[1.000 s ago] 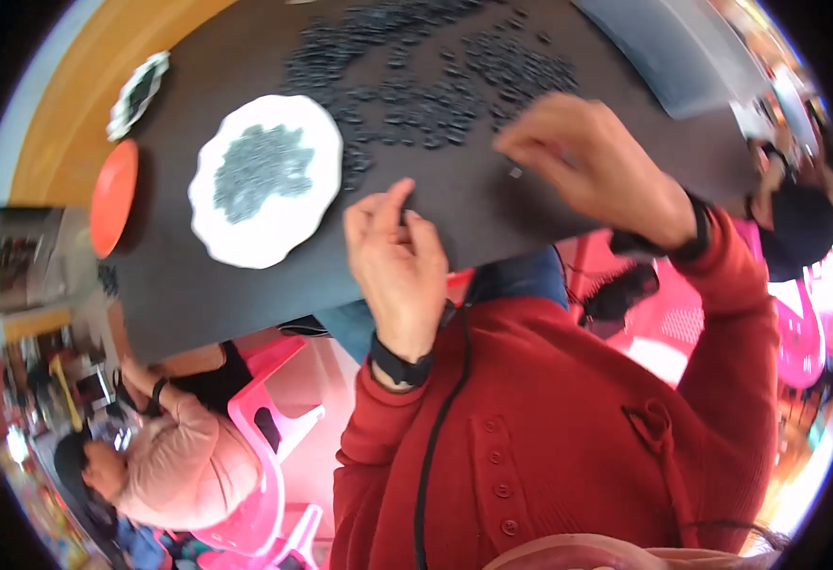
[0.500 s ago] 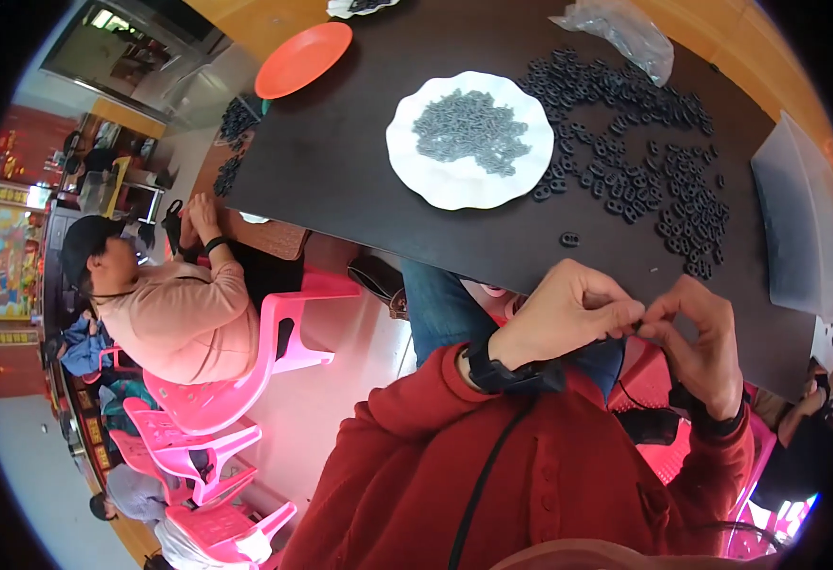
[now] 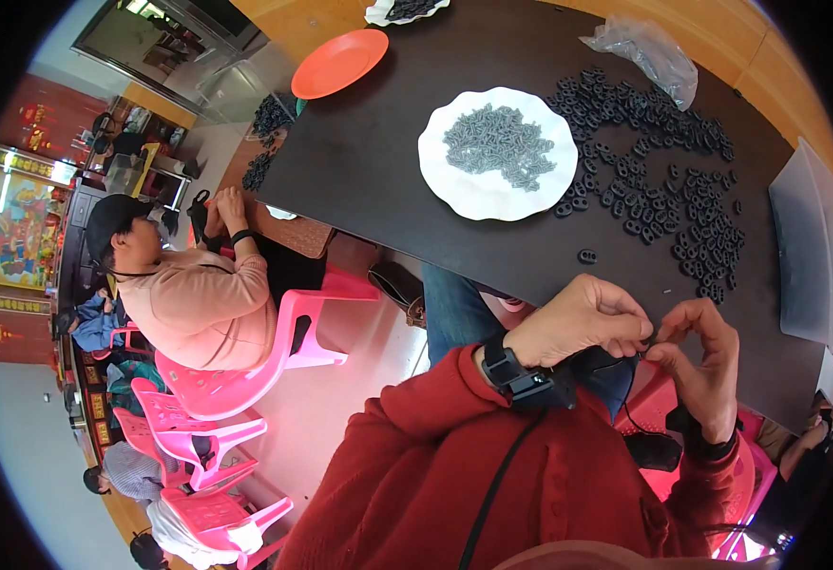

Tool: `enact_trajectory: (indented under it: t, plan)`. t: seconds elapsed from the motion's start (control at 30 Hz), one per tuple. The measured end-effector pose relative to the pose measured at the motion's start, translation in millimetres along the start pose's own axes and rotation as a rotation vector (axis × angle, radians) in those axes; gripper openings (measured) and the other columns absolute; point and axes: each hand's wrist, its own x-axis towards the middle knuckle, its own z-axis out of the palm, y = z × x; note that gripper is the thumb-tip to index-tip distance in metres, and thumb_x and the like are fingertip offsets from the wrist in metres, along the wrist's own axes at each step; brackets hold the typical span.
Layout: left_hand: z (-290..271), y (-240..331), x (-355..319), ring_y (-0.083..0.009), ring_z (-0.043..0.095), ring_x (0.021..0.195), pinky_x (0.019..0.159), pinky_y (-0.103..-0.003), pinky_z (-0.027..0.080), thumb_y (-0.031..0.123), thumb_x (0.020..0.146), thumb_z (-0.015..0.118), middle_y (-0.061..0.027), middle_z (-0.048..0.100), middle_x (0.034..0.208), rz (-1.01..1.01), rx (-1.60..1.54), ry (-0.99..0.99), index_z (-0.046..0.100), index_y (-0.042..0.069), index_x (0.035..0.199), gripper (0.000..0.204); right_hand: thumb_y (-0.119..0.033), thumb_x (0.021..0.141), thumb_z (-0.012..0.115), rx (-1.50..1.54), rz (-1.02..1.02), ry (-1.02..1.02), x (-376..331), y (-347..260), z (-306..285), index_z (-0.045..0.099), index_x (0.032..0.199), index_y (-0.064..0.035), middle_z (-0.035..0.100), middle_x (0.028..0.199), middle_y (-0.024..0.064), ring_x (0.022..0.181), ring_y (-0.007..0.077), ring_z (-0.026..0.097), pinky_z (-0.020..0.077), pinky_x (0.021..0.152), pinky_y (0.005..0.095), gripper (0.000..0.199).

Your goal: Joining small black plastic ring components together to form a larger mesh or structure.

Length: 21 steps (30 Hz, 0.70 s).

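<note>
At left, an orange plate [image 3: 340, 64] lies on your dark table [image 3: 369, 171]; next, a scalloped white plate [image 3: 492, 204] holds small grey pieces [image 3: 492, 142]. Your left hand [image 3: 583, 328] pinches a small dark piece [image 3: 648, 342] by the table edge; your right hand [image 3: 706, 366] pinches it too. Beyond, black oval pieces [image 3: 706, 249] spread; far right stands a translucent bin [image 3: 806, 252].

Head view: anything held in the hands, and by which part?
A small dark piece, held between the fingertips of left hand and right hand; mostly covered, so which part cannot be told.
</note>
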Motion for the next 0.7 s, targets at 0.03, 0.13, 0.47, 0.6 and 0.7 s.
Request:
enact_trajectory:
  t: [0.03, 0.13, 0.47, 0.6, 0.7]
  plan:
    - [3.8, -2.1, 1.2, -0.0081, 0.074, 0.081, 0.075, -0.023, 0.06, 0.019, 0.103, 0.084, -0.0062, 0.082, 0.095, 0.011, -0.029, 0.055, 0.083, -0.002, 0.113, 0.024, 0.004, 0.082, 0.089, 0.001, -0.003, -0.001, -1.0, 0.6, 3.0, 0.068, 0.103, -0.0007, 0.069, 0.091, 0.0013, 0.084, 0.0112, 0.063, 0.05, 0.082, 0.0268, 0.03]
    - [15.4, -4.8, 7.1, -0.0076, 0.074, 0.082, 0.076, -0.023, 0.06, 0.022, 0.104, 0.083, -0.0057, 0.083, 0.095, 0.064, 0.015, 0.083, 0.082, -0.001, 0.114, 0.025, 0.006, 0.081, 0.089, -0.106, -0.099, 0.1, -5.2, 6.5, 8.2, 0.073, 0.106, -0.0001, 0.072, 0.091, 0.0046, 0.083, 0.0129, 0.065, 0.0529, 0.079, 0.0301, 0.03]
    - [24.9, 6.2, 5.5, -0.0073, 0.073, 0.081, 0.074, -0.023, 0.059, 0.03, 0.103, 0.086, -0.0052, 0.084, 0.099, -0.004, 0.12, -0.014, 0.084, 0.0, 0.112, 0.032, 0.007, 0.083, 0.086, -0.086, -0.054, 0.039, -13.7, 2.5, -13.9, 0.075, 0.102, 0.0007, 0.072, 0.092, 0.0038, 0.084, 0.0127, 0.065, 0.0515, 0.08, 0.0287, 0.023]
    - [38.2, -8.6, 25.7, -0.008, 0.073, 0.081, 0.073, -0.024, 0.06, 0.029, 0.104, 0.084, -0.0057, 0.084, 0.1, -0.037, -0.018, 0.012, 0.083, 0.0, 0.116, 0.031, -0.001, 0.092, 0.082, 0.137, 0.137, 0.19, -24.1, 16.4, -22.6, 0.073, 0.1, 0.0018, 0.072, 0.094, 0.0022, 0.09, 0.0105, 0.066, 0.0521, 0.085, 0.0276, 0.012]
    - [50.6, -24.0, 48.6, -0.0088, 0.072, 0.077, 0.071, -0.023, 0.059, 0.025, 0.106, 0.08, -0.0073, 0.083, 0.099, 0.046, 0.013, 0.197, 0.082, 0.0, 0.117, 0.027, -0.008, 0.1, 0.078, 0.011, 0.047, 0.193, -12.7, 51.2, -36.5, 0.074, 0.102, 0.0028, 0.073, 0.096, 0.0031, 0.094, 0.0101, 0.068, 0.0538, 0.088, 0.0274, 0.012]
